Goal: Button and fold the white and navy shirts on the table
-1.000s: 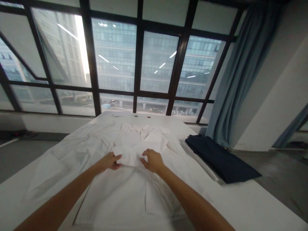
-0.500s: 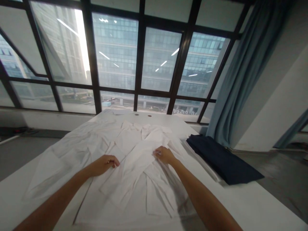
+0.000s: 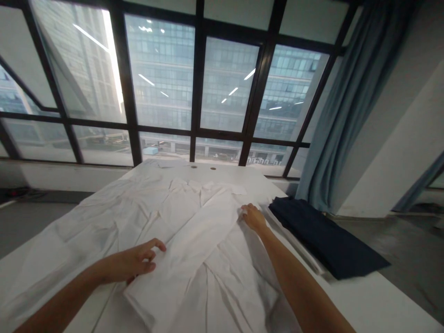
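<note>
A white garment, seemingly a shirt or coat with a collar at its far end, lies spread and wrinkled over the table. My left hand is at a folded-over panel's near left edge, its fingers apart and the index finger stretched along the cloth. On the other side, my right hand has its fingers curled onto the panel's right edge, pinching the fabric. Its fingertips are partly hidden. Between the hands the panel lies fairly flat, while the cloth nearer me is creased.
A folded dark navy cloth lies on white material at the table's right side. The white table reaches towards a dark-framed window. A blue-grey curtain hangs by a pillar at the right.
My right hand has moved right, carrying the panel's edge, and the cloth between the hands is smoother and wider. My left hand has shifted left and nearer, its fingers now spread.
</note>
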`<action>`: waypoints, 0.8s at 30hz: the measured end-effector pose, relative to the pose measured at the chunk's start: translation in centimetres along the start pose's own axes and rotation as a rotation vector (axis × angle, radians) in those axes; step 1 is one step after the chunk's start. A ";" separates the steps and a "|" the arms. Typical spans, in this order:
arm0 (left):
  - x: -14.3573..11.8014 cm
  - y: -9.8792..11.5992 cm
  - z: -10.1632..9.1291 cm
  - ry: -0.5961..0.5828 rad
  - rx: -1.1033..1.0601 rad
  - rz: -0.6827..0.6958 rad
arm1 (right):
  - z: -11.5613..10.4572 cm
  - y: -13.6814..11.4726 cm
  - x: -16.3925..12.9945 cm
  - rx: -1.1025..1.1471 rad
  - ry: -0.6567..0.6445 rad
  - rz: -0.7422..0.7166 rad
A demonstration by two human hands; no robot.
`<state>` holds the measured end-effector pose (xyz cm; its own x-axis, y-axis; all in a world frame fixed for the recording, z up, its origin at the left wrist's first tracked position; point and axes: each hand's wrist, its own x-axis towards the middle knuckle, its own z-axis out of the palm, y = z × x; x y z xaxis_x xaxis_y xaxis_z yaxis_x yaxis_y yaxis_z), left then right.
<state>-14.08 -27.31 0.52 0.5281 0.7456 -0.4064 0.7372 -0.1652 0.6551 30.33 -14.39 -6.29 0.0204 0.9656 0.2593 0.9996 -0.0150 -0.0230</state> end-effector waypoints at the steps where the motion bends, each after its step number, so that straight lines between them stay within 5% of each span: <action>1: 0.1 -0.3 -0.4 -0.052 0.045 -0.037 | 0.2 0.3 0.1 0.017 0.012 0.005; 4: 2.0 -1.0 -2.3 -0.149 0.263 -0.266 | 0.7 1.1 0.3 0.062 0.029 0.017; 6: 5.3 -0.1 -4.0 -0.090 0.400 -0.335 | 1.1 1.3 0.2 0.091 0.041 0.023; 12: 22.7 9.7 -5.4 0.480 0.674 0.016 | 1.9 1.4 0.1 0.183 0.103 -0.014; 15: 31.1 13.4 -4.5 0.621 0.726 0.114 | 2.0 1.5 0.0 0.242 0.118 -0.034; 19: 38.7 14.1 -4.1 0.665 0.757 0.175 | 2.3 1.8 -0.1 0.286 0.131 -0.092; 24: 43.5 13.0 -4.5 0.662 0.724 0.209 | 2.5 1.8 0.2 0.314 0.138 -0.107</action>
<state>16.58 5.95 -5.77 0.4978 0.8297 0.2526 0.8517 -0.5226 0.0382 32.14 -13.58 -8.74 -0.0607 0.9128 0.4039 0.9421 0.1861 -0.2789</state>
